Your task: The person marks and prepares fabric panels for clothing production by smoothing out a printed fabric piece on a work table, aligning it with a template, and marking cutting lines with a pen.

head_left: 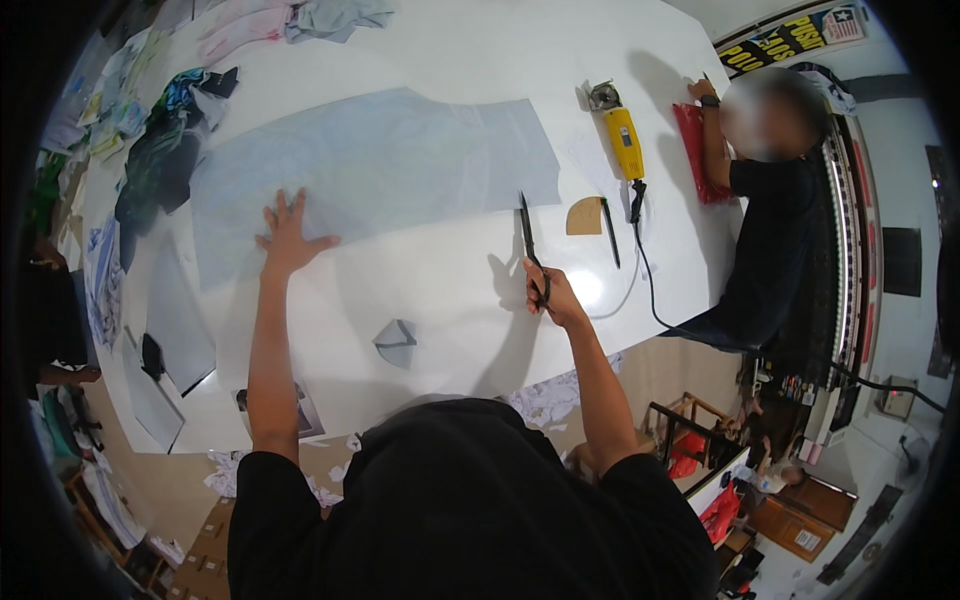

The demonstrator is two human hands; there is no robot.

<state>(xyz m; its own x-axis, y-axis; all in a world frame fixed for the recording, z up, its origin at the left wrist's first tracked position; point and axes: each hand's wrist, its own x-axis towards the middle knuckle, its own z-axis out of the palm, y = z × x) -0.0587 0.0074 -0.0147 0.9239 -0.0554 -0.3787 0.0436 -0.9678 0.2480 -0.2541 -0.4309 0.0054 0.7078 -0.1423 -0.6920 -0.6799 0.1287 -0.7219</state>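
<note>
Pale blue, thin, flat cloth panel [390, 160] on a glossy white table [440, 290], seen from above; its long axis runs from left to right across the person's front, the left end lying slightly nearer the body than the right. The left hand [290, 240] is released, its fingers spread flat over the near left part of the panel and gripping nothing; how firmly it presses cannot be told. The right hand [552, 295] is clenched around the handles of a pair of dark, long-bladed scissors [527, 225]; it lies off the panel, on the near side of its right end. The governing relation appears to be that of blade tips to near edge: the scissors point away from the body, crosswise to the panel's long axis, and their tips overlap the near edge close to the right end; whether they lie above or beneath the material cannot be told. From the right grip, the panel lies ahead and mostly to the left; the left hand is the nearer, being upon it; a brown, quarter-round piece of card [585, 216] lies just beyond the right end.
</note>
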